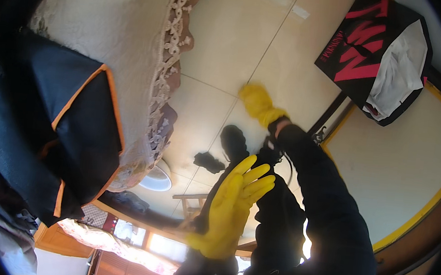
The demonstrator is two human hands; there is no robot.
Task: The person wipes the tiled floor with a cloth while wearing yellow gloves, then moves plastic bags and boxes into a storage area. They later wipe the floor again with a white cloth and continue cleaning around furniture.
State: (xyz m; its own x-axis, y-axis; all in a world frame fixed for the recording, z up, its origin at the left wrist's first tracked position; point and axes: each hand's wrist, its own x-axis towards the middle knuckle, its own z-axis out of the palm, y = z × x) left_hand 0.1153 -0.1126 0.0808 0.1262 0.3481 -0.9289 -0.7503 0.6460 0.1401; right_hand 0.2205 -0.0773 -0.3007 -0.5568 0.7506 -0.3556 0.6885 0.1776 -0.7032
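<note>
Both of my hands wear yellow rubber gloves. My left hand (233,207) is raised low in the middle of the view, fingers apart and nothing in it. Farther up and to the right, my right hand (258,103) hangs over the tiled floor (217,48); it is blurred, and its fingers cannot be made out. The right sleeve (328,189) is black. Dark shadows fall on the tiles below the hands.
A lace-edged cream cloth (112,17) covers furniture at the left, with a black, orange-trimmed fabric bag (89,123) on it. A white basin (157,179) and a wooden stool (191,203) stand on the floor. A black and red bag (358,51) is at the upper right.
</note>
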